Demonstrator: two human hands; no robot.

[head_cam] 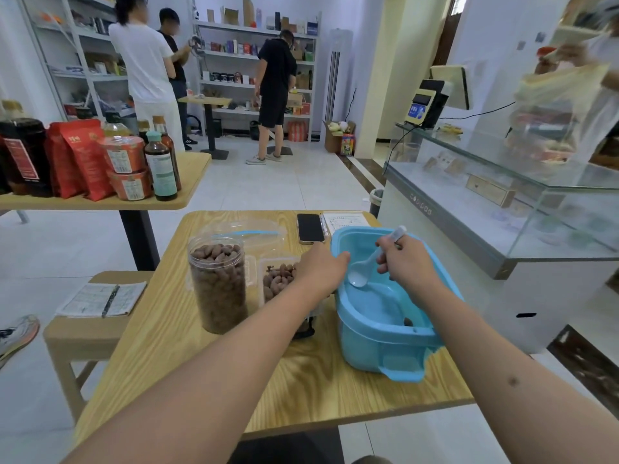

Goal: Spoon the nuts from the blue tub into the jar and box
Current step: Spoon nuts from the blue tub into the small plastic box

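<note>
Two bare hands at work over light wooden table. Nearly emptied blue plastic tub, rim gripped by left hand. Beside that hand: nut-filled clear round jar, clear box. Translucent plastic spoon clasped in right hand, bowl down inside tub.

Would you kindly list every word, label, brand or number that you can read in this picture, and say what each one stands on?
None can be read for certain.
Red pouches: label print blurred.
Dark bottle: label too small.
Red cups: stickers too small.
Sheet behind the blue tub: print too small.
Open notebook: lines illegible.
Payment terminal: screen blurred.
Jar, box, spoon, phone: no text seen.
</note>
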